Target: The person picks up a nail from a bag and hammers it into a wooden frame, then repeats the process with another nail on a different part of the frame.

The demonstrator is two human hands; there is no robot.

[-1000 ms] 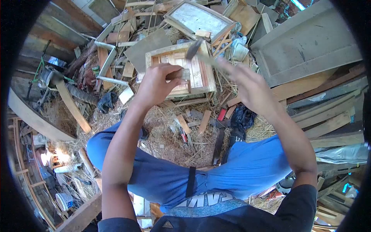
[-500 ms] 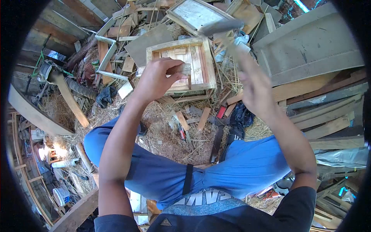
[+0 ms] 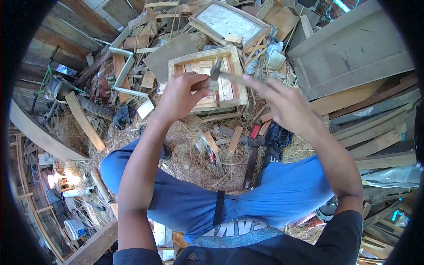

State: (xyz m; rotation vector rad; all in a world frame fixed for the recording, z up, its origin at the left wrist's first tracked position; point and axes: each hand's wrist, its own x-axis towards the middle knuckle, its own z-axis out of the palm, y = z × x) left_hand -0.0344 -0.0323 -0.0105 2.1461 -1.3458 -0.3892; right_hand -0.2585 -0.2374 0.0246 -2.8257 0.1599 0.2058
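Note:
My right hand (image 3: 289,106) grips the wooden handle of a hammer (image 3: 216,70), held nearly level. The hammer's head is right at a small wooden piece (image 3: 213,85) pinched between the thumb and fingers of my left hand (image 3: 183,93). Both hands are over a shallow, pale wooden frame (image 3: 242,75) with slats and panels inside. My left fingers and the hammer head hide part of the small piece and of the frame's middle.
A framed panel (image 3: 227,21) and scrap boards lie behind. A large grey board (image 3: 349,53) leans at the right above stacked planks (image 3: 375,132). On the straw-covered ground are wood offcuts (image 3: 235,139), a red object (image 3: 255,130) and a black bag (image 3: 278,134).
My right hand has swung the hammer down and to the left, from raised above to the small wooden piece. My left hand keeps its hold in about the same place.

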